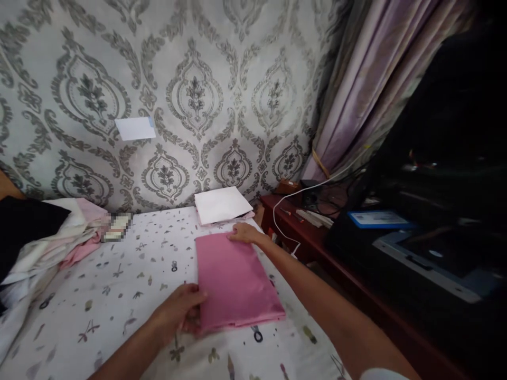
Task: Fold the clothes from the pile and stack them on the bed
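Observation:
A flat, neatly folded pink cloth point(237, 279) lies on the patterned bed sheet point(150, 264) in front of me. My left hand point(184, 306) grips its near left edge, thumb on top and the other fingers curled at the side and partly hidden. At the far edge, my right hand point(242, 233) pinches the cloth near its middle, the arm reaching in along the right side. Just beyond that hand, against the wall, rests a white flat sheet point(222, 205) on top of folded pinkish fabric.
A heap of clothes point(75, 237) in black, white and pink sits at the left, beside a blurred-out item point(117, 227). On the right stands a dark red table point(293, 224) with a white cable point(277, 211), pens and a blue-edged card point(380, 219). A purple curtain point(364, 89) hangs behind.

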A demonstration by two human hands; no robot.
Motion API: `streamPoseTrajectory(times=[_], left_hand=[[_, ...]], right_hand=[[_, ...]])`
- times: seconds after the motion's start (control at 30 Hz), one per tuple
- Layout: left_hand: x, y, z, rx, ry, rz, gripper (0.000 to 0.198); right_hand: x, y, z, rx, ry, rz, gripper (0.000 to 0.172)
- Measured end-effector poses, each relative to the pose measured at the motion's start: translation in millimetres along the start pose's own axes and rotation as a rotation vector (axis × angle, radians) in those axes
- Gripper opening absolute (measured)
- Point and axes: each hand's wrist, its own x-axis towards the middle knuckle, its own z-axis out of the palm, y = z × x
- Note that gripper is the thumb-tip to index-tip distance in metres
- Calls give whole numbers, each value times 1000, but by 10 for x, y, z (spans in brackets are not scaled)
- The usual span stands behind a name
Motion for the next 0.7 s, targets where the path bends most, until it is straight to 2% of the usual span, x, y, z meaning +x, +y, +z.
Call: streamPoseTrajectory(times=[0.1,0.17,0.3,0.4,0.5,0.57,0.7], left_hand=[[-14,-27,83,47,-25,-48,48],[-47,75,20,47,12,-34,39],[-182,414,-352,-79,155,108,23],[-268,524,-578,-252,282,138,15],[-309,414,-595,-309,279,43,19],[-325,275,-530,-277,213,14,25],[-330,64,-413,-244,148,35,57]], right_hand=[[51,51,-92,107,-33,-11,24],[2,80,-132,197,-21,3,22],[-356,96,-30,379,-2,49,22],[-715,41,187,763,-82,164,26],[-937,-50,327,1181,-187,330,30],[-982,-114,330,1265,-226,365,27],[-982,-214,247,1332,-259,345,13]])
